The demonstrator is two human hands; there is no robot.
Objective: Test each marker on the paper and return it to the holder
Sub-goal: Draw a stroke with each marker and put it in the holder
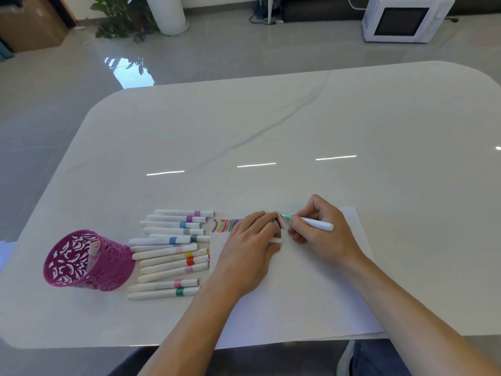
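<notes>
Head view, looking down: white marker point(311, 222) with mint-green tip, uncapped, pinched between thumb and fingers point(296, 231) of right hand point(325, 237), barrel slanting back to the right. Tip down at far edge of paper point(298, 294), just right of the last of the colour strokes point(226, 225) drawn in a line along that edge. Touching the sheet or just above it: cannot tell.

Left hand point(249, 251) palm-down on paper, just left of the tip, fingers close together and a little bent, covering part of the stroke line. Small white piece point(276, 240) peeking out under these fingers, perhaps the cap; pinched or only covered, cannot tell.

Left of paper, on table point(271, 126), row of markers point(170, 256) lying side by side, white barrels with coloured bands near the right ends: purple, blue, grey, yellow, red, pink, green. Further left, apart from the row, purple holder point(113, 267) with cut-out pattern, standing upright, with 1 pale marker point(93, 252) leaning inside.

Beyond table, glossy grey floor point(244, 50). White microwave point(404, 19) standing on it at far right, green plant point(122, 17) at far left beside a white round column point(168, 14).
</notes>
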